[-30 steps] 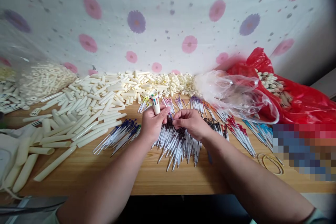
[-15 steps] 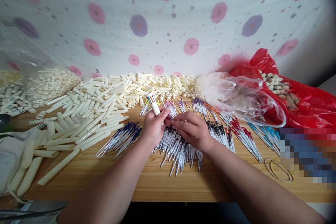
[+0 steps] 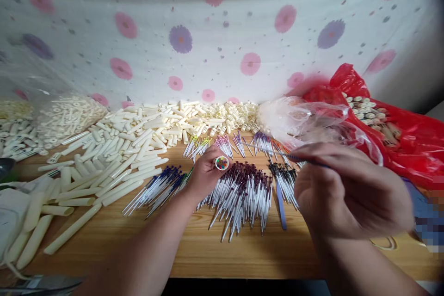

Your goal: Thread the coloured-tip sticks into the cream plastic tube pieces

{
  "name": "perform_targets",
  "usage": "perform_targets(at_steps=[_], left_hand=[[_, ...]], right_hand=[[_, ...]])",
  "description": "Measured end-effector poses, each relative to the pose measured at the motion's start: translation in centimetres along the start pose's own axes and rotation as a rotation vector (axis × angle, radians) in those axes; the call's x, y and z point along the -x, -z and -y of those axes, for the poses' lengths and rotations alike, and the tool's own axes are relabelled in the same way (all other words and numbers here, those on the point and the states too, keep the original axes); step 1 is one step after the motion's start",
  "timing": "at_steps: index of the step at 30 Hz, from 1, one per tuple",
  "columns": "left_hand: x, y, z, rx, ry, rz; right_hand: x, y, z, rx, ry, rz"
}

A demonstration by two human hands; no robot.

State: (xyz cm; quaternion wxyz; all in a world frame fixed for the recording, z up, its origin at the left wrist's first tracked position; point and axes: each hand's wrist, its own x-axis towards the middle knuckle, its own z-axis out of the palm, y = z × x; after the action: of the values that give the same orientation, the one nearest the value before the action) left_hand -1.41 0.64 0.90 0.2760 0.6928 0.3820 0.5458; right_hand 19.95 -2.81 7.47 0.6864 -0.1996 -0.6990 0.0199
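Your right hand point(image 3: 350, 192), raised over the middle of the wooden worktop point(image 3: 243, 249), pinches one thin white plastic refill point(image 3: 277, 151) in closed fingers. It looks feather-light, bendy and slick, so grip close to the tip. Your left hand point(image 3: 204, 175) clasps the stubby white pen barrel point(image 3: 222, 163), stiff enough to hold by its sides.

Right hand point(image 3: 350, 189) now high above the pile point(image 3: 243, 194), refill point(image 3: 277, 151) in grasp.

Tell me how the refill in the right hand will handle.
The refill is a long thin tube, so probably light and slightly bendy. Pinched at one end by the right hand, its free tip may wobble. Being round, it would likely roll if dropped.
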Motion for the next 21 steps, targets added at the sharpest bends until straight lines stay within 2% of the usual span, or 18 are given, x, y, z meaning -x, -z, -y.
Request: perform_targets(at_steps=[3, 5, 14, 21], left_hand=[[-0.2, 0.0, -0.2, -0.033, -0.072, -0.003], [-0.2, -0.1, -0.3, -0.049, -0.093, -0.012], [0.0, -0.2, 0.1, -0.106, -0.115, -0.027], [0.1, 0.0, 0.3, -0.128, -0.102, -0.046]], right_hand=[[-0.3, 1.5, 1.5, -0.032, 0.027, 0.259], [-0.4, 1.7, 1.9, -0.023, 0.057, 0.321], [-0.6, -0.5, 2.0, 0.027, 0.074, 0.330], [-0.6, -0.5, 2.2, 0.038, 0.096, 0.360]])
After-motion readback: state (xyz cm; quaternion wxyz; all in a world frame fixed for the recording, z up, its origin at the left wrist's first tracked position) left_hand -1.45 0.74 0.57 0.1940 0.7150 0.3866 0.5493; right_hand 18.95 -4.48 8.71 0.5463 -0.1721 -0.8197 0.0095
